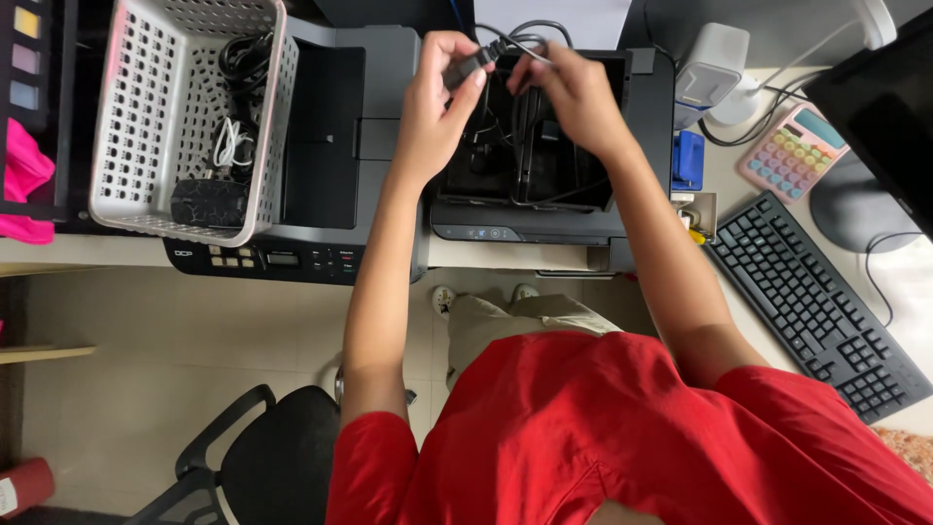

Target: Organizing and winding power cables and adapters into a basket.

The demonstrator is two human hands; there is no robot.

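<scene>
Red shirt lowest; both hands, left hand [437,102] and right hand [573,92], pinching glossy black cable [515,39] over printer [544,209]; perforated plastic basket [155,117] left.

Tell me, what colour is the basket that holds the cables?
The basket is white, with a perforated wall; the head view shows it.

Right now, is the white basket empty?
No: the white basket holds coiled cables and a black adapter.

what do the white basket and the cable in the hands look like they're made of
Basket: likely rigid moulded plastic, matt white, with a regular grid of holes. Cable: seemingly black rubbery or plastic sheathing, slightly glossy, bending in loose loops between the left hand and right hand.
</scene>
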